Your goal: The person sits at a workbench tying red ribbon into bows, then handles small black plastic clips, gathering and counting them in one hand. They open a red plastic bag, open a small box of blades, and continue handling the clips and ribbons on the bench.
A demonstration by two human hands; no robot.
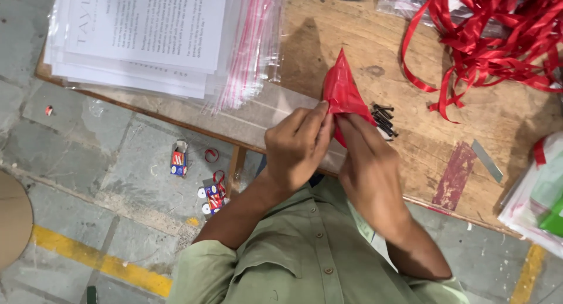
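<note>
Two hands meet over the table edge [193, 127]; bare wood lies at twelve o'clock; my left hand [296, 145] and right hand [366, 169] pinch the red pouch [343, 90], rising toward twelve; black screws [384, 119] lie at three.

The red pouch [343, 93] looks like thin glossy plastic film, creased. The ribbon heap [492, 40] is shiny red, satin-like. The counter [422, 134] is bare wood, rough, scuffed and stained. The screws [384, 119] are dark matt metal. The paper sheets [146, 28] lie in clear glossy plastic bags [252, 58]. The floor [117, 163] is rough grey concrete.
</note>
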